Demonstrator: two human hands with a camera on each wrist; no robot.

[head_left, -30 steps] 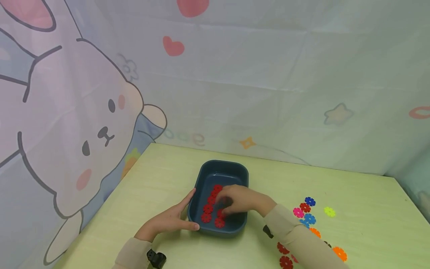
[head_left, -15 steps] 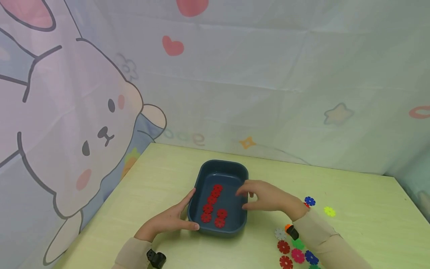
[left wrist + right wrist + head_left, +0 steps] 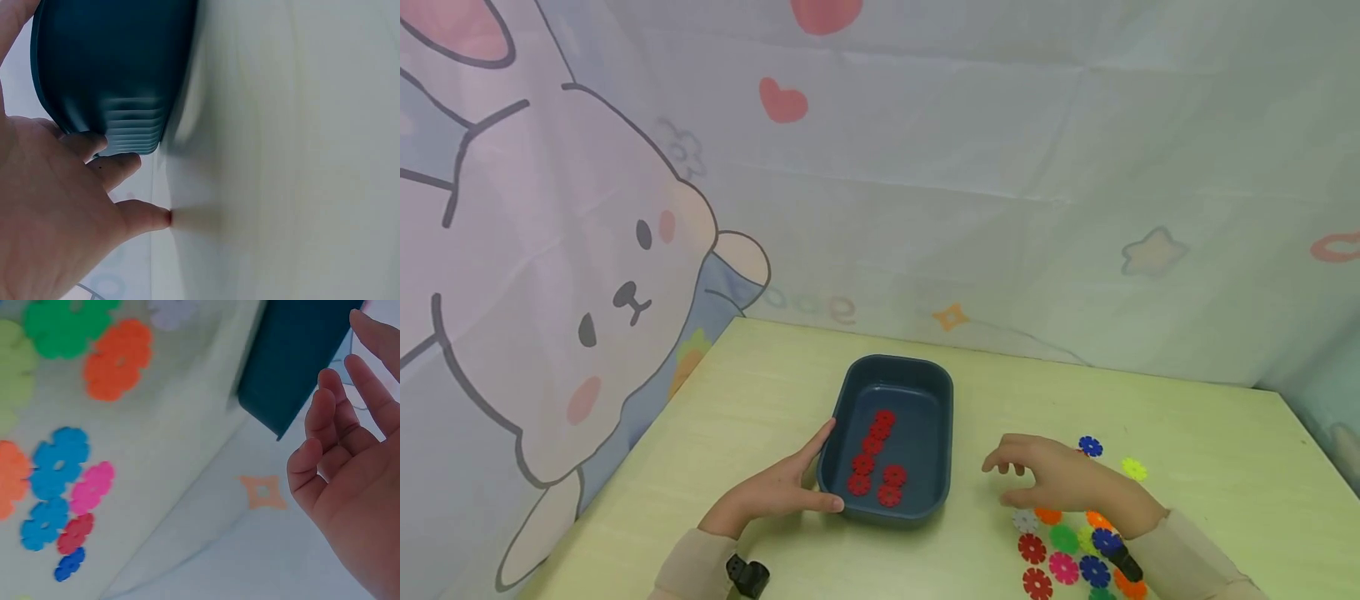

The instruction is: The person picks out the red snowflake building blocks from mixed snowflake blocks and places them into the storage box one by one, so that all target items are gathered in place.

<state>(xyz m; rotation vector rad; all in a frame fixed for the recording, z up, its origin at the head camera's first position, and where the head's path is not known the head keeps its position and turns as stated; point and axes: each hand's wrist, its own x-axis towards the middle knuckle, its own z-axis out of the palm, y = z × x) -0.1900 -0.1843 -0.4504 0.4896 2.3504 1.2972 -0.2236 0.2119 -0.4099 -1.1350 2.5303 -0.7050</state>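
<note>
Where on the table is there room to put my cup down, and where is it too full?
Bare table lies behind the blue tray and toward the far right corner. There is also bare room left of the left hand. It is crowded under and beside the right hand, where the colourful flower pieces lie.

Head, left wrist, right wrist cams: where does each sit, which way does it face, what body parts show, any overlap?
Head: worn high, looks forward and down at the table; shows both hands, left hand against the blue tray, right hand over the flower discs.
Left wrist: beside the left hand, faces along the tabletop at the tray wall.
Right wrist: behind the right hand, faces the discs and a tray corner.
Shared: the tray appears in all three.
</note>
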